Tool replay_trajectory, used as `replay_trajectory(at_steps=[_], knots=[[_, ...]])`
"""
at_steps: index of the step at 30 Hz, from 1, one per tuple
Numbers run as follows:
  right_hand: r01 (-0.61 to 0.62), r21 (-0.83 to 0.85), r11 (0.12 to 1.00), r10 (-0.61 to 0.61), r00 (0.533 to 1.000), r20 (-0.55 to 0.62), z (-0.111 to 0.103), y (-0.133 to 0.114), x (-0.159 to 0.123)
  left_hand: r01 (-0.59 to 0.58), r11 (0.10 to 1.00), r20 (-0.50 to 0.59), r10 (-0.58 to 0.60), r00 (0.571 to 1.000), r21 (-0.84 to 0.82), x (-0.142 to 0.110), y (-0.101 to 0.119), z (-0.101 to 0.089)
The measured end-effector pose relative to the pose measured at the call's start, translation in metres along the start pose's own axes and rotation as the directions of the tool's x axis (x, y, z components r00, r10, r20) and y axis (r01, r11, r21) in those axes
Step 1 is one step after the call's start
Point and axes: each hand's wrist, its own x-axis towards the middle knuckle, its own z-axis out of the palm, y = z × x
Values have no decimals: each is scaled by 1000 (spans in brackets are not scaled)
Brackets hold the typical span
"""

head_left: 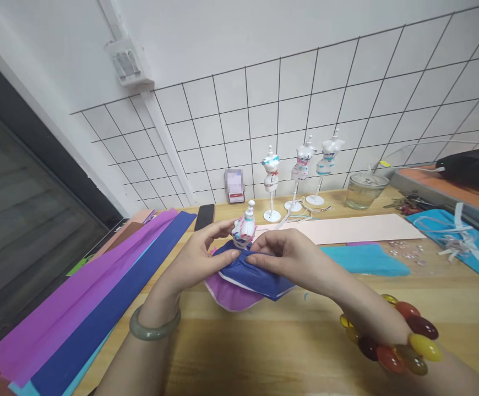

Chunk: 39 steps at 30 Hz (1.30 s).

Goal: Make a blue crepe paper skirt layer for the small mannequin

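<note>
A small white doll mannequin [244, 228] with pink, teal and blue marks on its torso stands in the middle, between my hands. Around its waist is a dark blue paper skirt piece [260, 278] with a white edge, lying over a purple skirt layer [231, 296]. My left hand [206, 253] is at the waist, its thumb pressing the blue paper while its fingers go behind the mannequin. Opposite it, my right hand [283, 253] pinches the gathered top edge of the same paper. The mannequin's stand is hidden under the skirt.
Three more mannequins [271, 176] stand at the back by the wire grid. Purple and blue paper sheets [115, 280] lie left. A phone [205, 217], pale pink strip [363, 229], teal piece [365, 258], clear beads [408, 250], and a glass of liquid [365, 191] are around.
</note>
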Motion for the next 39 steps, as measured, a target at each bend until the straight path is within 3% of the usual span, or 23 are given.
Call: replay_trajectory(at_steps=[10, 16, 27, 39], knots=[[164, -47, 985, -162, 985, 52, 0, -3, -4, -18, 1000, 2, 18, 1000, -24, 2, -1, 2], [227, -29, 973, -227, 974, 9, -1, 1, 0, -46, 998, 25, 47, 999, -41, 2, -4, 1], [75, -49, 996, -80, 992, -102, 0, -2, 1, -37, 999, 69, 39, 997, -27, 0, -1, 1], [84, -31, 996, -87, 989, -122, 2, -2, 2, -54, 998, 58, 55, 997, -25, 0, 3, 7]])
